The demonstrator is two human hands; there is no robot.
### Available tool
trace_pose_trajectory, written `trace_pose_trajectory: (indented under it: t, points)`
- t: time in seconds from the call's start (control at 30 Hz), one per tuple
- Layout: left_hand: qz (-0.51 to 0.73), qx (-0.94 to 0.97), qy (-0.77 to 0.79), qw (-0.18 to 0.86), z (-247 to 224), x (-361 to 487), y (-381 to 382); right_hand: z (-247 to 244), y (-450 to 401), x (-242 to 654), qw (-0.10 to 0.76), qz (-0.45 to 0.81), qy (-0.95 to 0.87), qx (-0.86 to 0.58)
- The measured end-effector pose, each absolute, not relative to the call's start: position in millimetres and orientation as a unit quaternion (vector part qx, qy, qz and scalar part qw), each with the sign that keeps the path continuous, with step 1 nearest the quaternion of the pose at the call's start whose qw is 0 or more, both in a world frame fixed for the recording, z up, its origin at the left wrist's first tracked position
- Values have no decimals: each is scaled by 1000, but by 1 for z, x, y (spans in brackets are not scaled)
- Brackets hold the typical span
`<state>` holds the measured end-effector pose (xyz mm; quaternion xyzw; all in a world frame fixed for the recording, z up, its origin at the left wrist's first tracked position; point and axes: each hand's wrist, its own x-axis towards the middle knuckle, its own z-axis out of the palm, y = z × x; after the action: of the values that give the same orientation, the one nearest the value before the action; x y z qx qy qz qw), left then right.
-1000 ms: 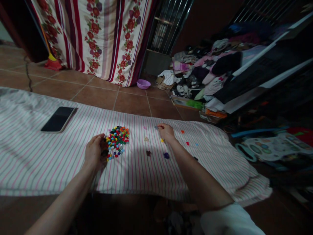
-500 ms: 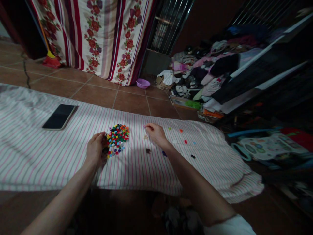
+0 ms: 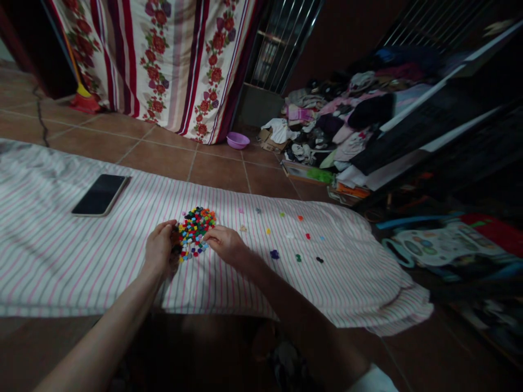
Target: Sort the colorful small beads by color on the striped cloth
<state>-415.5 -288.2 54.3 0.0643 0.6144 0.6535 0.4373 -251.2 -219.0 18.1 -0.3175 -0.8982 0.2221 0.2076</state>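
Observation:
A heap of small, many-coloured plastic pieces (image 3: 196,231) lies on a striped cloth (image 3: 229,288). My left hand (image 3: 159,242) rests against the heap's left edge, cupped with its fingers loosely curved, some of them hidden. At the heap's right side is my right hand (image 3: 226,242), its thumb and fingertips pinched together over the pieces; whatever is between them is too small to make out. Right of the heap, little single-colour groups lie spaced apart, among them a pink one (image 3: 241,210), a yellow one (image 3: 268,231), a dark blue one (image 3: 274,254) and a black one (image 3: 320,260).
A dark-screened phone (image 3: 101,195) lies on the cloth at the left. Beyond it are a tiled floor (image 3: 163,152), a floral curtain (image 3: 175,71), a purple basin (image 3: 237,140) and a red broom (image 3: 85,102). Clothes (image 3: 327,114) are piled at the back right.
My right hand has moved left from the pink group to the heap, uncovering the grey and yellow groups and now covering the brown one. My left hand has stayed put.

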Motion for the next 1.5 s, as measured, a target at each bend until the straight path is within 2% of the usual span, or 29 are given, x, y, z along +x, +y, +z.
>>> trace_pose_trajectory:
  t: [0.57,1.13,1.5]
  points:
    - [640,75,624,442,52,-417,-290,21,-232,-265,133,118,-915,-363]
    - [648,91,623,429,43,-420,-287,12,-232,-260,231,180,-892,-343]
    - [634,71,640,429,56,-414,-289,24,-221,-249,229,202,-862,-404]
